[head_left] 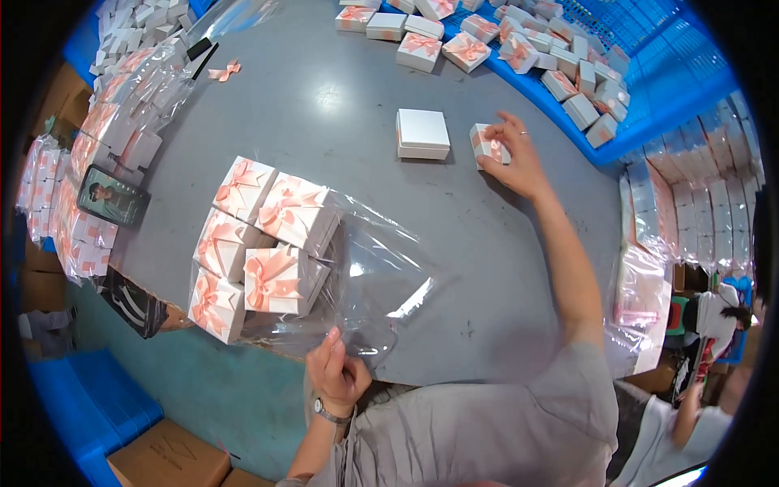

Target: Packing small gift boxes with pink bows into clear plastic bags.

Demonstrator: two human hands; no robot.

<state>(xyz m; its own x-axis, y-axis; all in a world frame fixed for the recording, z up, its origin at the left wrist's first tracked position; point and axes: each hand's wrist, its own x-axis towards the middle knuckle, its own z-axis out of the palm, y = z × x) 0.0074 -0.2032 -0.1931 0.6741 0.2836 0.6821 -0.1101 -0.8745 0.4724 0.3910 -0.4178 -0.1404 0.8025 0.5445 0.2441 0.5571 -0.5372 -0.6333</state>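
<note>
My right hand (519,162) grips a small white gift box (489,144) with a pink ribbon on the right part of the table, thumb on the near side and fingers on the far side. Just left of it lies a plain white box (422,134). At the table's near edge my left hand (337,375), wearing a watch, pinches the edge of a clear plastic bag (369,284). Several white gift boxes (294,209) with pink bows sit grouped at the bag, side by side; where their far sides meet the film is hard to make out.
A blue crate (657,89) full of boxes stands at the far right. Bagged boxes (122,122) and a phone (114,197) line the left side, near a loose pink bow (225,71). Wrapped stacks (698,211) stand at right, with another person (682,422) beyond.
</note>
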